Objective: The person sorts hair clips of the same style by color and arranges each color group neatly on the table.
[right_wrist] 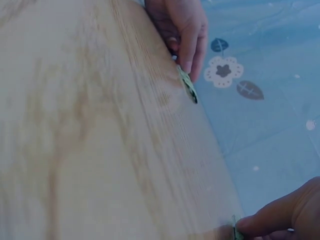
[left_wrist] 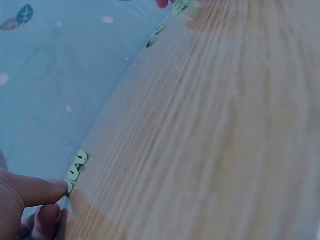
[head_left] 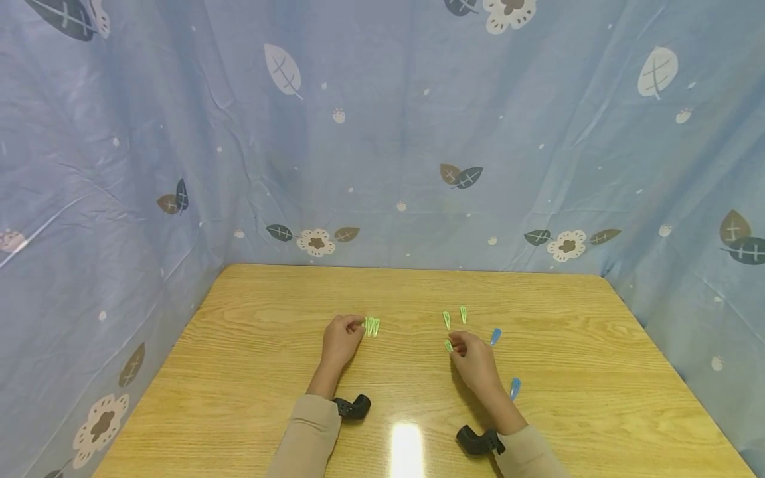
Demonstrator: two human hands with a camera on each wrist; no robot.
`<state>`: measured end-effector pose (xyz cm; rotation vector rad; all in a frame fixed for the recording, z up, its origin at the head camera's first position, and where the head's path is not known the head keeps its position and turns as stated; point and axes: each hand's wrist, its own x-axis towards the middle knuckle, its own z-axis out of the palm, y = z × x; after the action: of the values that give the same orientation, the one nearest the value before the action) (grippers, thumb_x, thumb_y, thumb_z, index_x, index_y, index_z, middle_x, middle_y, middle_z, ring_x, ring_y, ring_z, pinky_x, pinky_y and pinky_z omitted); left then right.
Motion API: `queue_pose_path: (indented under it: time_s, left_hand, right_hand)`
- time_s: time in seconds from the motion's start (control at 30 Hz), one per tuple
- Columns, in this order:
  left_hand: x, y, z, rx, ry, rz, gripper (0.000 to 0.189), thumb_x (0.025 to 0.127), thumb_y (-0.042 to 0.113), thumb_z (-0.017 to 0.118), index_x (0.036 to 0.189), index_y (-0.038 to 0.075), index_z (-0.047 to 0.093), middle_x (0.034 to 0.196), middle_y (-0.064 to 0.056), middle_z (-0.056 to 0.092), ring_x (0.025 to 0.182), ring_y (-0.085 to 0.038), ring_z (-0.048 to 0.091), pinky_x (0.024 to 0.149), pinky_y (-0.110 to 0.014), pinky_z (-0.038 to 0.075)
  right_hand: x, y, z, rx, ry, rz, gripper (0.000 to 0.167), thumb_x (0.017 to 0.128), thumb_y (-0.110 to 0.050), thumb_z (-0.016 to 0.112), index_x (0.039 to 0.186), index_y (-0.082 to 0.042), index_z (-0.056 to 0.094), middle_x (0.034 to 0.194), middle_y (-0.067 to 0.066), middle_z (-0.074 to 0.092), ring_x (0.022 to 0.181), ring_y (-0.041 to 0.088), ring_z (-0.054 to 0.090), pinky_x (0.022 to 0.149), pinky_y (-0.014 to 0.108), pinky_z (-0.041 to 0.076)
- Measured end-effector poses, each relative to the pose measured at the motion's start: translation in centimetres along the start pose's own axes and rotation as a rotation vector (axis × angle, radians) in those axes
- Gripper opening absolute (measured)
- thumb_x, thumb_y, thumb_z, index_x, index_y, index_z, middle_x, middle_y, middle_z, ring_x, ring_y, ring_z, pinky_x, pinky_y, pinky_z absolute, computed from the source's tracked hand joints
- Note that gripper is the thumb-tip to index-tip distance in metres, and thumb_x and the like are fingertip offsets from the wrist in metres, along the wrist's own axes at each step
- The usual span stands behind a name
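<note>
My left hand (head_left: 343, 340) rests at the left end of a short row of green snap hair clips (head_left: 371, 326) lying side by side on the table. Its thumb and index finger pinch the leftmost green clip (left_wrist: 69, 188). Over to the right, my right hand (head_left: 474, 358) pinches another green hair clip (head_left: 448, 345) near the tabletop. Just beyond that hand lie two loose green clips, one left (head_left: 446, 320) and one right (head_left: 463, 314). A blue hair clip (head_left: 496, 336) is beside its knuckles, and a second blue clip (head_left: 515, 388) lies by the wrist.
The wooden table (head_left: 239, 372) reaches back to a blue patterned curtain (head_left: 382, 146), which also hangs along both sides. Black wrist cameras, left (head_left: 354, 407) and right (head_left: 478, 441), stick out from the sleeves. A bright reflection shows at the table's front.
</note>
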<state>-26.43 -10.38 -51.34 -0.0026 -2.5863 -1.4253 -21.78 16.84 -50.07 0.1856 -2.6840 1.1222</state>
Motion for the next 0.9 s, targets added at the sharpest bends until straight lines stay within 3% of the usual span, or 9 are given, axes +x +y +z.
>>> queue_pose_path:
  time_s: [0.2,0.37,0.5,0.73,0.9]
  left_hand:
    - [0.0,0.0,0.0,-0.003,0.002,-0.001,0.019,0.085,0.005,0.068,0.103,0.002,0.073,0.08,-0.003,0.055,0.07,-0.015,0.048,0.062,-0.028,0.042]
    - [0.1,0.0,0.1,-0.005,0.0,-0.006,0.019,0.085,0.005,0.068,0.103,0.002,0.072,0.08,-0.003,0.056,0.071,-0.015,0.048,0.063,-0.028,0.042]
    - [-0.1,-0.1,0.1,-0.003,0.004,-0.006,0.019,0.085,0.005,0.068,0.103,0.002,0.072,0.08,-0.004,0.056,0.071,-0.016,0.048,0.063,-0.028,0.042]
    - [-0.2,-0.1,0.1,-0.011,0.016,-0.002,0.018,0.085,0.006,0.068,0.103,0.002,0.072,0.08,-0.004,0.056,0.071,-0.016,0.048,0.064,-0.029,0.042]
    - [-0.3,-0.2,0.3,-0.003,0.018,0.006,0.018,0.085,0.006,0.068,0.102,0.002,0.072,0.08,-0.003,0.056,0.071,-0.015,0.048,0.064,-0.029,0.042]
  right_hand:
    - [0.0,0.2,0.1,0.063,0.002,-0.039,0.031,0.081,0.012,0.063,0.111,0.007,0.065,0.096,0.016,0.069,0.086,0.027,0.066,0.074,0.033,0.055]
    - [0.0,0.1,0.1,0.142,0.07,-0.065,0.026,0.081,0.011,0.062,0.107,0.005,0.068,0.092,0.013,0.069,0.083,0.024,0.064,0.071,0.031,0.055]
    - [0.0,0.0,-0.1,0.23,0.092,-0.02,0.023,0.083,0.009,0.062,0.105,0.003,0.069,0.093,0.012,0.069,0.083,0.022,0.063,0.071,0.027,0.053]
    - [-0.1,-0.8,-1.3,0.399,-0.036,0.109,0.026,0.09,0.004,0.06,0.115,0.006,0.063,0.108,0.018,0.064,0.098,0.028,0.059,0.081,0.021,0.049]
    - [-0.1,0.1,-0.9,0.507,-0.054,0.15,0.028,0.09,0.003,0.061,0.118,0.002,0.063,0.11,0.017,0.06,0.099,0.024,0.056,0.081,0.02,0.049]
